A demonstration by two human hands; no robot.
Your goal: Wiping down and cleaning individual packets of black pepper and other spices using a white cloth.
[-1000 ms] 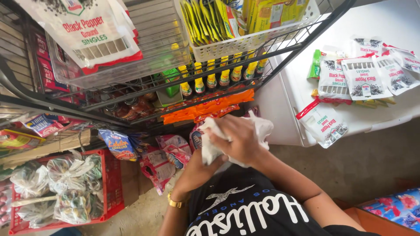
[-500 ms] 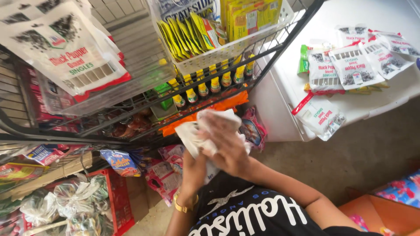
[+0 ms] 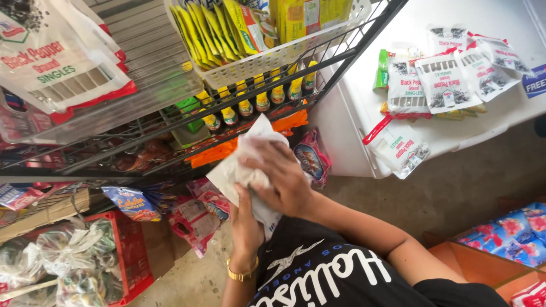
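Both hands working a white plastic packet in front of the wire rack: right hand pressing on top, left hand gripping underneath

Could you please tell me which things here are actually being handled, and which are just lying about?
In hand:
white packet, held by left hand and right hand.

Lying about:
small yellow-capped bottles on wire rack;
spice sachets on white table;
red crate.
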